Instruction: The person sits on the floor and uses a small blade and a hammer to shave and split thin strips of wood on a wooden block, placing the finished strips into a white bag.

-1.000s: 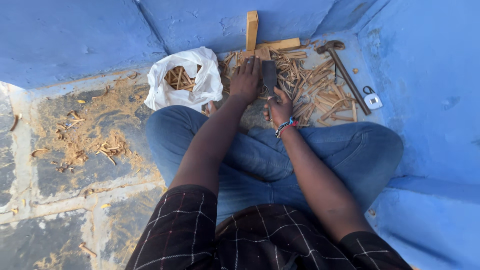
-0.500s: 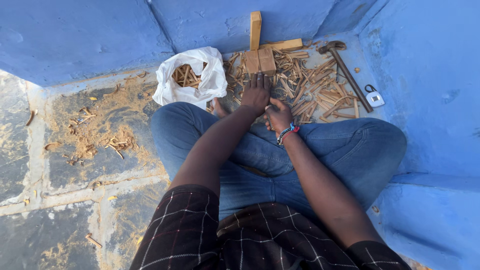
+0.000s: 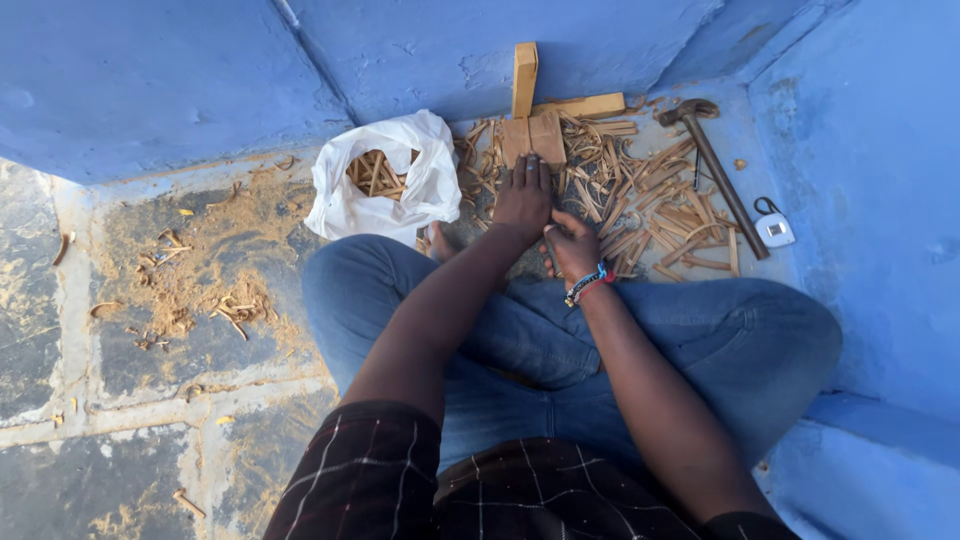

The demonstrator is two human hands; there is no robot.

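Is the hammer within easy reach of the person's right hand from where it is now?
Probably yes: the hammer lies uncovered on the floor beyond the right hand, only loose wood strips between them.

L hand (image 3: 524,197) moved off dark tool onto blocks (image 3: 533,138).

The left hand (image 3: 523,197) is covering the lower edge of the wooden blocks (image 3: 532,138) — whatever lies beneath the palm is hiding. The right hand (image 3: 572,244) is curling over something too small to tell. The white plastic bag (image 3: 385,190) is concealing most of its wood sticks (image 3: 375,172).
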